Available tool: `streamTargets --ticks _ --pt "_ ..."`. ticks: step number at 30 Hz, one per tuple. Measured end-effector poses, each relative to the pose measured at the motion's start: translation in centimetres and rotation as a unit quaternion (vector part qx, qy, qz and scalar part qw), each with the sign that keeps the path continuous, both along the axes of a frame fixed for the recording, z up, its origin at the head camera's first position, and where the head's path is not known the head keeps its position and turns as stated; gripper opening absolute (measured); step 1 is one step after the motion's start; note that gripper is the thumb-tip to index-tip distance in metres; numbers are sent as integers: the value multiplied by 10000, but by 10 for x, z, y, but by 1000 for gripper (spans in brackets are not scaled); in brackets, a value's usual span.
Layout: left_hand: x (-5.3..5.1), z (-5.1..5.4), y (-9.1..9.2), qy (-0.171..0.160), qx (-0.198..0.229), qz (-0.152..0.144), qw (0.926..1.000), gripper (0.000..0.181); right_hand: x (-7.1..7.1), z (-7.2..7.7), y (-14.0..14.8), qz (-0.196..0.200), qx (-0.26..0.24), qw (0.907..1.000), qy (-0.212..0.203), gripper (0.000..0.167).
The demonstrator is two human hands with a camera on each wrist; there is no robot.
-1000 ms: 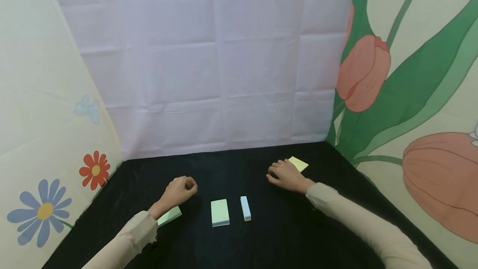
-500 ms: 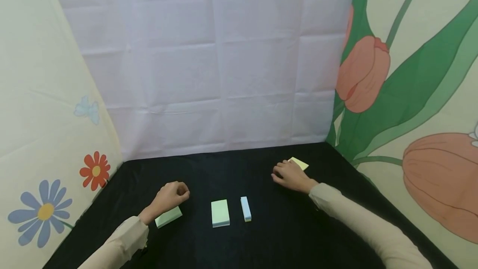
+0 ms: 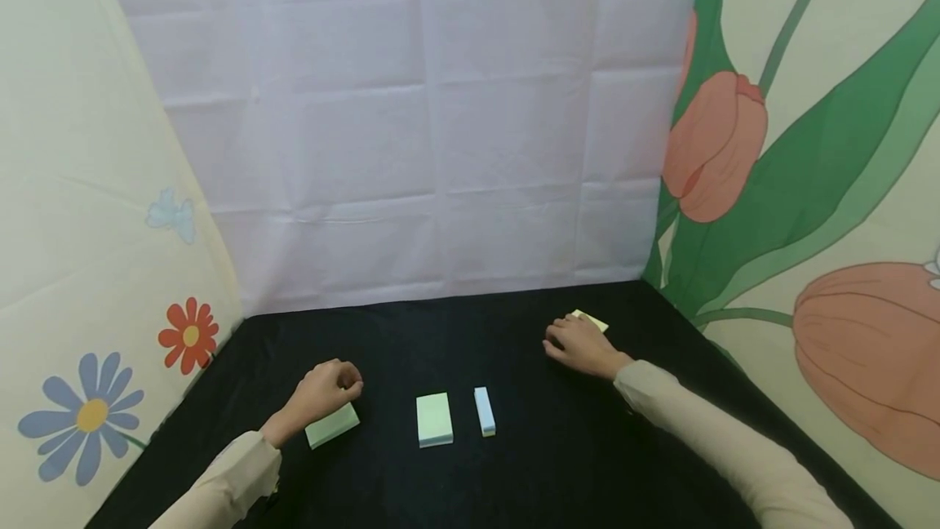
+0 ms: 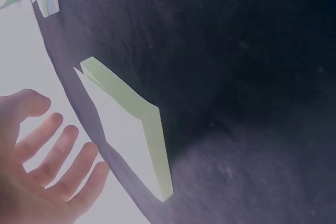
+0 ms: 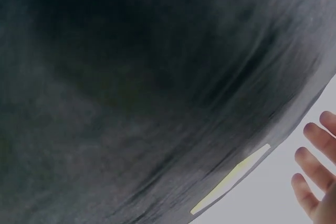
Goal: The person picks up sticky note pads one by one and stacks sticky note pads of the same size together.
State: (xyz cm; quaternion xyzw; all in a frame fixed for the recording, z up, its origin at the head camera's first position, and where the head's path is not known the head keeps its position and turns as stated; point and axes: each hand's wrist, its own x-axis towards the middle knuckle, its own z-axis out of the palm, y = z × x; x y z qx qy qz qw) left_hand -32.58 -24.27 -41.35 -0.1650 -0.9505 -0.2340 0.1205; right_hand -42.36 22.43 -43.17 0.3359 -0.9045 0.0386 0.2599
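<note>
My left hand (image 3: 323, 390) hovers just above a green sticky-note pad (image 3: 334, 426), its fingers loosely bent around nothing. In the left wrist view that pad (image 4: 157, 150) lies beyond the fingertips, with a gap between, and its top sheet lifts a little at one corner. Over on the right, my right hand (image 3: 585, 346) is beside a yellow sticky-note pad (image 3: 596, 322) and hides part of it. Relaxed fingers (image 5: 313, 169) hold nothing in the right wrist view, and the yellow pad (image 5: 231, 179) shows apart from them.
Between the hands, a second green pad (image 3: 435, 420) with a bluish lower layer lies on the black tablecloth (image 3: 455, 488). Right of it is a narrow blue block (image 3: 484, 411) with a yellowish base. A white cloth (image 3: 441, 145) hangs behind the table, with flowered cloths at both sides.
My left hand has drawn back to the left, over the green pad. Slightly rightward, my right hand has shifted and covers more of the yellow pad. The pads have not moved.
</note>
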Motion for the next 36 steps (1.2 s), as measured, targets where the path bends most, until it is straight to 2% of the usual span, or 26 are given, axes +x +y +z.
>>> streamTargets --ticks 7,17,24,31,36 --pt "3 -2 -5 8 -207 80 9998 7 -3 -2 6 -46 -49 10000 58 11" --pt "13 -1 -11 -123 -255 184 9994 30 -6 -4 12 -173 -123 9997 117 11" --pt "14 0 -15 -285 -302 337 9986 39 -7 -5 15 -376 -21 9991 217 11" --pt "12 -4 -21 -458 -422 541 9966 45 -9 -6 20 -567 104 9983 26 15" --pt "13 -5 -23 -473 -532 549 9960 50 -10 -5 22 -757 215 9966 -235 18"
